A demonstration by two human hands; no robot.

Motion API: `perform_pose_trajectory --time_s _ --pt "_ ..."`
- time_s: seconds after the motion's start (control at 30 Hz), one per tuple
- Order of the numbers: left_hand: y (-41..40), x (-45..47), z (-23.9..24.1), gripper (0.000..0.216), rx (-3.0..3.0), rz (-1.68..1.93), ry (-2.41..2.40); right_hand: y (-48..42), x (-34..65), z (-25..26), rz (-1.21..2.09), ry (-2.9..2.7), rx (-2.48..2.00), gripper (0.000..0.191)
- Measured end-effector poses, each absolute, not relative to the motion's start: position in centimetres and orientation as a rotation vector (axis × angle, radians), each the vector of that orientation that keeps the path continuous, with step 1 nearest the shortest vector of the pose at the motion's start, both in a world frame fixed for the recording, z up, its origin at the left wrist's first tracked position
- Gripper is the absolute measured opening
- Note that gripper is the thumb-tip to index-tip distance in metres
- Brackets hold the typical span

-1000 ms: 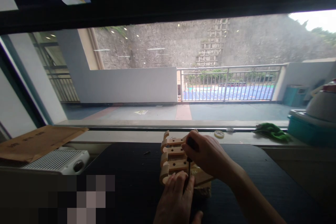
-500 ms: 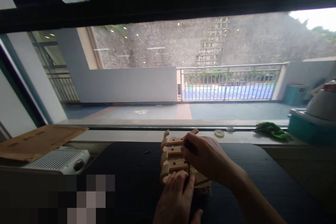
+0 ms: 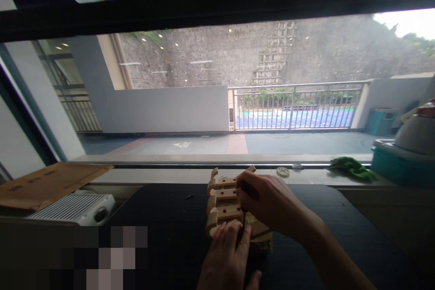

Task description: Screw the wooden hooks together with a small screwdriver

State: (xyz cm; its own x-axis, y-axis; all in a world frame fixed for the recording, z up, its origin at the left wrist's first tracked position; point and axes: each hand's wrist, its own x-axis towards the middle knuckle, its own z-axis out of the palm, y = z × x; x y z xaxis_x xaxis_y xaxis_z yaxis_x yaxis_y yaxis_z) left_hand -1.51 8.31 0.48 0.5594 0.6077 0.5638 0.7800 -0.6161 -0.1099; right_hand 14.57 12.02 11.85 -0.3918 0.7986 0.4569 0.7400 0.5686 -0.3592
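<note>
A pale wooden frame (image 3: 226,194) lies on the dark table, with several slats bearing dark holes and curved hook-like pieces along its left side. My right hand (image 3: 268,199) is closed around the dark handle of what looks like a screwdriver (image 3: 244,219). Its thin shaft points down at the near part of the frame; the tip is hidden behind my fingers. My left hand (image 3: 226,251) presses its fingers on the frame's near end, close around the shaft, steadying it. Under the frame's right side sits a brownish block (image 3: 261,235) with a rough edge.
Behind the dark table (image 3: 163,226) runs a white sill (image 3: 176,176) with a tape roll (image 3: 282,171), a green cloth (image 3: 351,169) and a teal box (image 3: 394,163). To the left are cardboard (image 3: 54,181) and a white slatted appliance (image 3: 78,208). A window stands ahead.
Both hands keep almost the same places on the frame and the tool. My right hand has turned very slightly, and the whole view has shifted a little.
</note>
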Motion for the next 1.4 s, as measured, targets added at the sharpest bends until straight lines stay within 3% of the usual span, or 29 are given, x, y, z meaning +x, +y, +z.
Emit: perform_pose_trajectory --time_s 1.4 --pt "8.1 -1.6 0.2 0.06 -2.545 -0.654 -1.189 12.2 14.6 11.9 0.111 -2.193 -1.219 0.018"
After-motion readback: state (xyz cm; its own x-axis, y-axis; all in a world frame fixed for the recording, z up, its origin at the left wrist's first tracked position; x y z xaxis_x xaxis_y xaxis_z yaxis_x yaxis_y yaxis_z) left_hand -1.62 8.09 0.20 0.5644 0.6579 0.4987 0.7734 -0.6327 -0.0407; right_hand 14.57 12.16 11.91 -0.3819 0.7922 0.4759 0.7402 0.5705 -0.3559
